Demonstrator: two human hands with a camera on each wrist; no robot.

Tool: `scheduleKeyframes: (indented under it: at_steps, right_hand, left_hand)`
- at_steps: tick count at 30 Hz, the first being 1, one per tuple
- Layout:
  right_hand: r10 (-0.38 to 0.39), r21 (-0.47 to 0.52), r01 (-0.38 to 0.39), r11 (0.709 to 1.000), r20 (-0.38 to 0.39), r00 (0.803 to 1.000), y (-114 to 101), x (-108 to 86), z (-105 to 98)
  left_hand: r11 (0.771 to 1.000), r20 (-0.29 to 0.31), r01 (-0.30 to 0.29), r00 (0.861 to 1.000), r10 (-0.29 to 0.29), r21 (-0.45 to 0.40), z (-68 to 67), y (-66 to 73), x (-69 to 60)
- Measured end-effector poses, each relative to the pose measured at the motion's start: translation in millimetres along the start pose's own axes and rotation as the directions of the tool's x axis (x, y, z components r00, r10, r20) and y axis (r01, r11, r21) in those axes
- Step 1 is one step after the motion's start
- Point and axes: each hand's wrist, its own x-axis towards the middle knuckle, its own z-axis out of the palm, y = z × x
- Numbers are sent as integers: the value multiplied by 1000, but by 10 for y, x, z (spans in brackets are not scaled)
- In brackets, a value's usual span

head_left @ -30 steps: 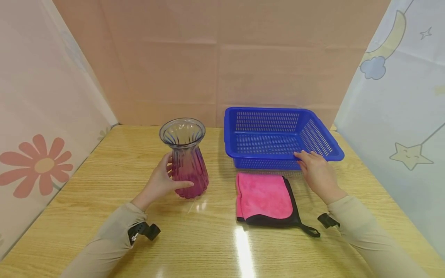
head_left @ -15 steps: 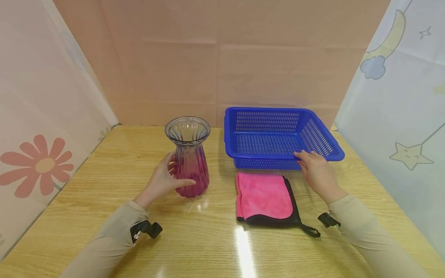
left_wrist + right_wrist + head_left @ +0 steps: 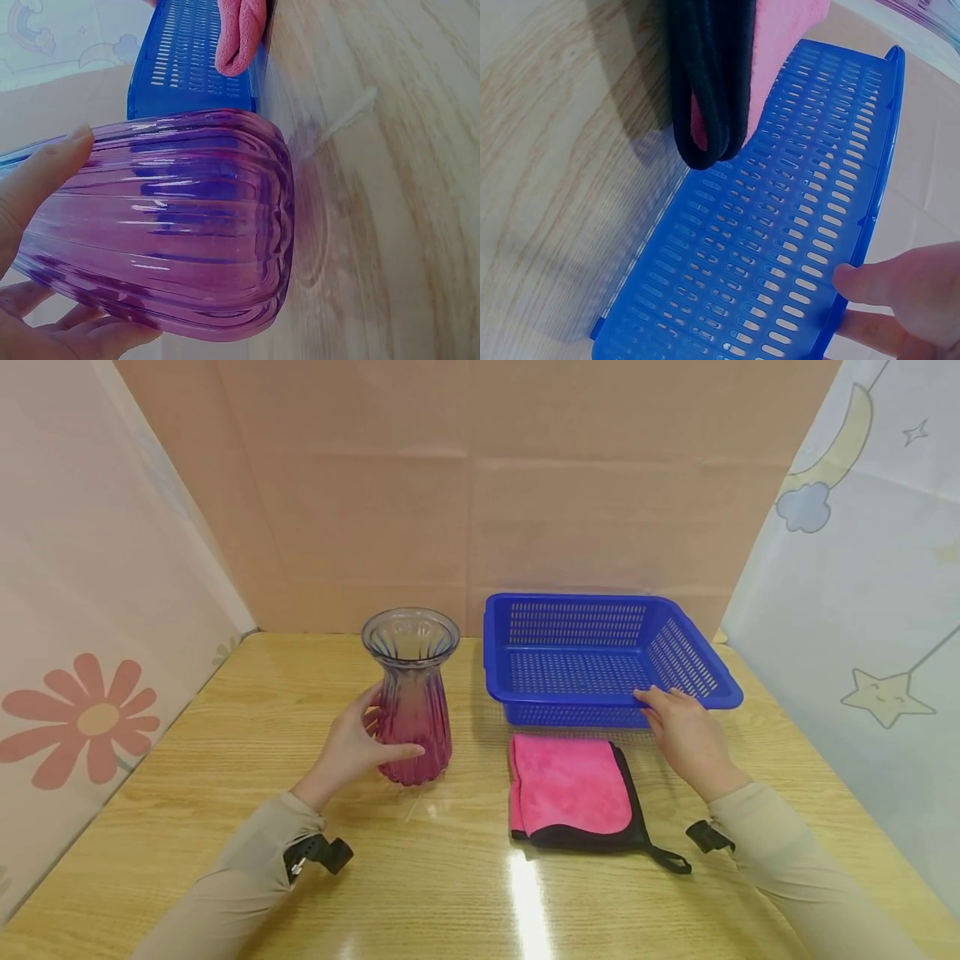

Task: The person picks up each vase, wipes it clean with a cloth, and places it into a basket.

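My left hand is wrapped around the lower left side of a ribbed glass vase, its thumb across the front. The vase fades from grey-blue at the flared mouth to pink-purple at the base and stands upright on the table. In the left wrist view, the thumb lies on one side of the vase and the fingers on the other. On the right, my right hand pinches the front rim of a blue plastic basket. The right wrist view has its thumb pressed on the slotted basket's rim.
A folded pink cloth with black trim and a hanging loop lies in front of the basket. The wooden table is bounded by a peach backdrop and patterned side panels.
The vase was leaning left and has come upright, shifting slightly right along with my left hand. My right hand, the basket and the cloth have kept their places.
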Motion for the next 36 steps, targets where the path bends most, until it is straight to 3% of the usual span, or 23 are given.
scheduleKeyframes:
  at_steps: [7, 20, 29, 36]
  right_hand:
    - [1, 3, -1, 1000, 15, 1000, -9, 1, -13]
    - [1, -5, -1, 1000, 19, 1000, -9, 2, -20]
    - [-12, -1, 12, 1000, 3, 1000, -12, 3, -18]
    - [-11, -5, 11, 1000, 3, 1000, -13, 3, -18]
  left_hand:
    - [999, -17, 18, 1000, -19, -39, -31, 41, 11]
    - [1000, -45, 7, 999, -8, -24, -58, 69, 41]
    - [1000, -55, 12, 998, -13, -26, -92, 161, 69]
    - [999, -82, -25, 996, 22, -28, -97, 218, 111]
